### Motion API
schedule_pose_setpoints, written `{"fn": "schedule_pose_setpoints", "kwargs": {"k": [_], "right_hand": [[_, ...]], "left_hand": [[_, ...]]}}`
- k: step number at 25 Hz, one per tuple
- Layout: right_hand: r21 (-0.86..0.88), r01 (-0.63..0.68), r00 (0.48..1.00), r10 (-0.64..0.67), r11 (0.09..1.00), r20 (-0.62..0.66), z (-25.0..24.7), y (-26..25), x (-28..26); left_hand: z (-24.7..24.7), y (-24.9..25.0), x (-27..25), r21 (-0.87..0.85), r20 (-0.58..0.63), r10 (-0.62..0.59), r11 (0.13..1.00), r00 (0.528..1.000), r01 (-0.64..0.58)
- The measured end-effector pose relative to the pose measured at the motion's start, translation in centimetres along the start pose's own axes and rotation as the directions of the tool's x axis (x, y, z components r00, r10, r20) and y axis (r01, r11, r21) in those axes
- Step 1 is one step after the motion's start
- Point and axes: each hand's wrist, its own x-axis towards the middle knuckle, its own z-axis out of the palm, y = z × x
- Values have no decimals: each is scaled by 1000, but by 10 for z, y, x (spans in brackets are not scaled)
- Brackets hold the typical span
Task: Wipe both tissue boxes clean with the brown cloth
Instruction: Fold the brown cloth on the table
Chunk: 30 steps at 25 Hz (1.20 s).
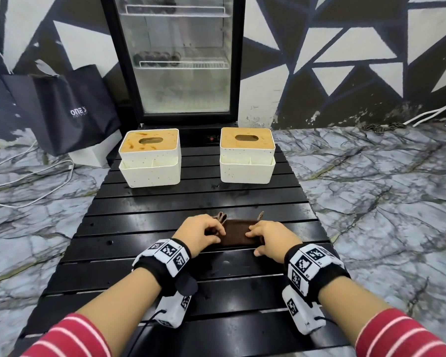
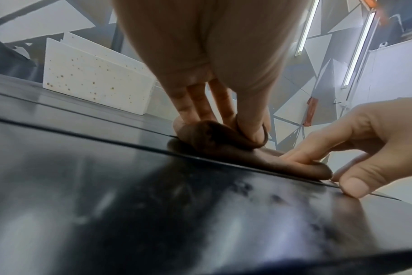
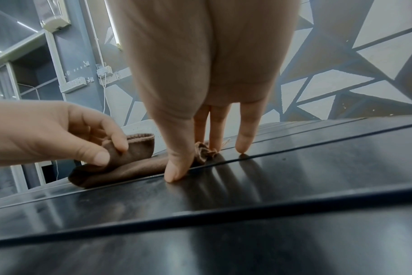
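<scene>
The cloth [image 1: 238, 233], lying left-right, is pinched by the left hand [image 1: 200, 234] and pressed by the right hand's [image 1: 271, 239] straight fingers; both boxes [image 1: 150, 158] [image 1: 247, 158] stand farther off.

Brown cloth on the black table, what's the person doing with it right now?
The person has both hands on the brown cloth, which lies folded on the black slatted table. The left hand pinches up one end of it, while the right hand presses the other end down with straight fingers. Both tissue boxes, left and right, stand untouched further back, still spotted.
</scene>
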Motion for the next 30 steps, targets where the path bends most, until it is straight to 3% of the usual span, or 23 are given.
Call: {"fn": "schedule_pose_setpoints", "kwargs": {"k": [5, 7, 10, 15, 19, 22, 24, 30], "right_hand": [[40, 6, 1000, -5, 999, -9, 4, 3, 1], [46, 16, 1000, -16, 999, -5, 6, 5, 3], [10, 35, 999, -35, 999, 16, 5, 9, 2], [85, 65, 990, -53, 994, -131, 9, 10, 0], [70, 58, 985, -45, 996, -167, 0, 3, 6], [147, 70, 947, -19, 987, -321, -9, -8, 9], [186, 145, 919, -62, 972, -390, -15, -26, 15], [128, 257, 938, -215, 958, -270, 0, -70, 33]], "left_hand": [[9, -5, 7, 30, 22, -88, 996, 996, 87], [11, -7, 7, 166, 61, -62, 985, 996, 52], [14, -6, 6, 218, 115, -43, 976, 992, 16], [13, -10, 4, 196, 128, -10, 981, 992, -16], [2, -18, 0, 181, 43, 22, 983, 999, -29], [-11, -26, -5, 187, -21, -3, 982, 1000, 7], [-21, -35, -11, 196, -56, -42, 979, 998, 52], [-31, -56, -23, 235, -53, -155, 958, 986, 164]]}}
